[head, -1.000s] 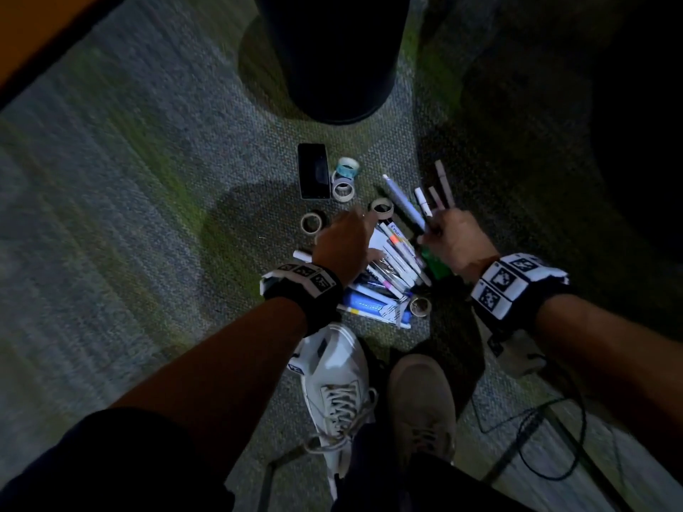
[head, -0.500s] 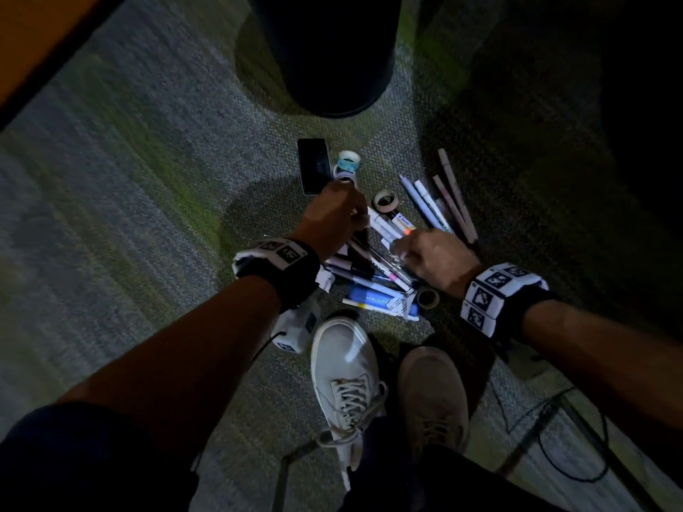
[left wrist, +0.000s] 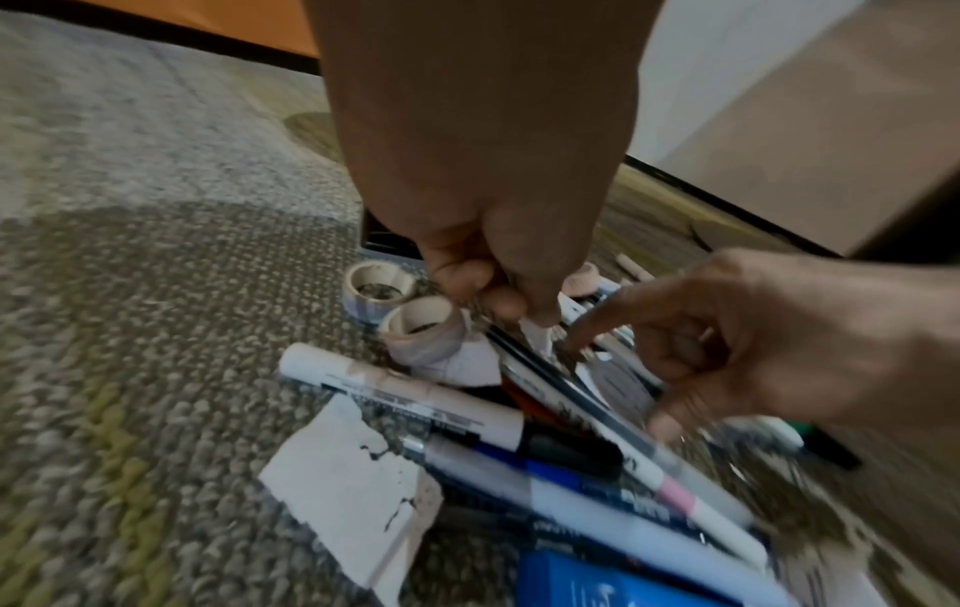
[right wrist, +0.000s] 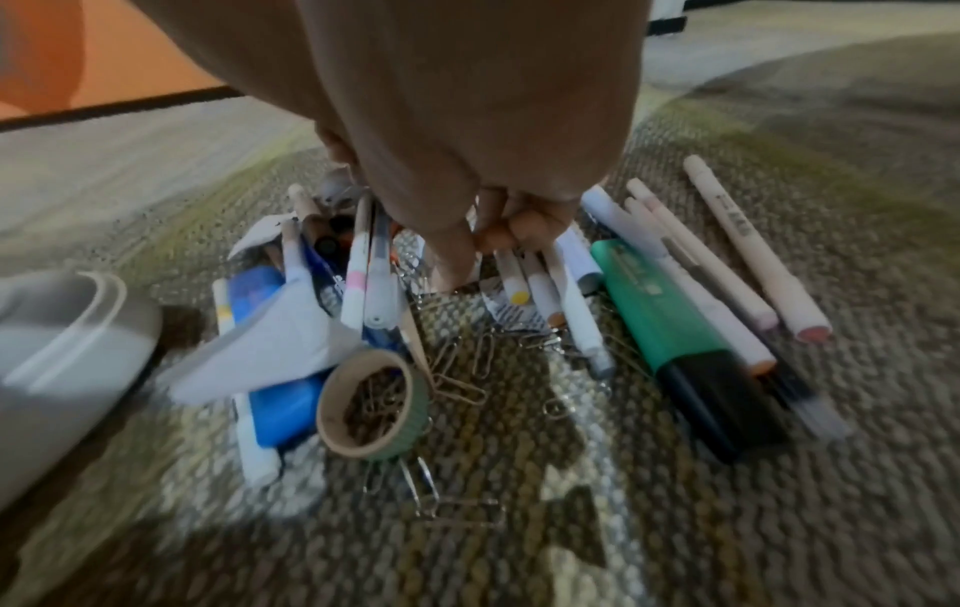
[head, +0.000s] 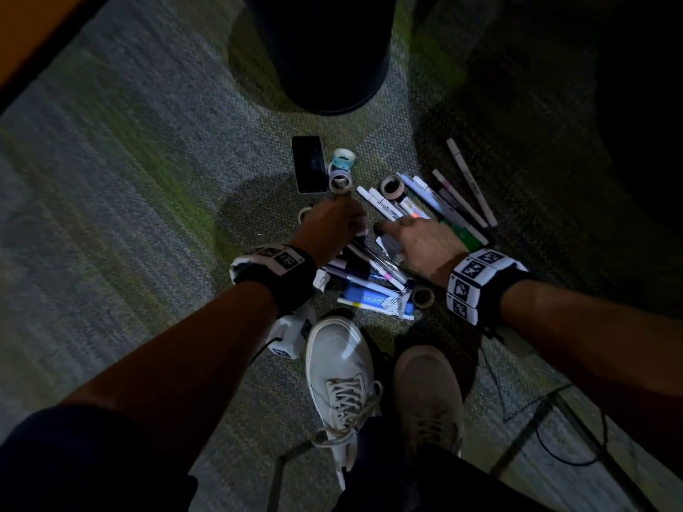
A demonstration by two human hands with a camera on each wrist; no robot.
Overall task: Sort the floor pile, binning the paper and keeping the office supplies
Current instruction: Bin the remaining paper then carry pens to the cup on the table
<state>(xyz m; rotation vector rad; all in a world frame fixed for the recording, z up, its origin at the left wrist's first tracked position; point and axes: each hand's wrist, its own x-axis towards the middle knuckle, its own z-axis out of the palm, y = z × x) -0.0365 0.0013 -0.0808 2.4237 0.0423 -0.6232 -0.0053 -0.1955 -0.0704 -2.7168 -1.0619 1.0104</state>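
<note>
A pile of pens, markers, tape rolls and paper scraps lies on the carpet in front of my shoes. My left hand [head: 356,230] [left wrist: 499,295] hovers over the far side of the pile with fingers curled, and pinches a small white paper scrap [left wrist: 538,339]. My right hand [head: 384,230] [right wrist: 478,250] is close beside it, one finger pressed down next to a printed paper scrap [right wrist: 511,314], with nothing held. A torn white scrap [left wrist: 353,484] sticks out from under the markers. A black bin [head: 321,49] stands beyond the pile.
A black phone [head: 308,164] and tape rolls [head: 340,182] lie between pile and bin. A green highlighter [right wrist: 665,324] and a row of pens [head: 462,186] lie to the right. Loose paper clips [right wrist: 467,369] and a tape roll [right wrist: 371,406] sit near my shoes [head: 340,367].
My right hand has moved left from the row of pens to the middle of the pile, close to my left hand. My left hand has stayed over the pile's far side.
</note>
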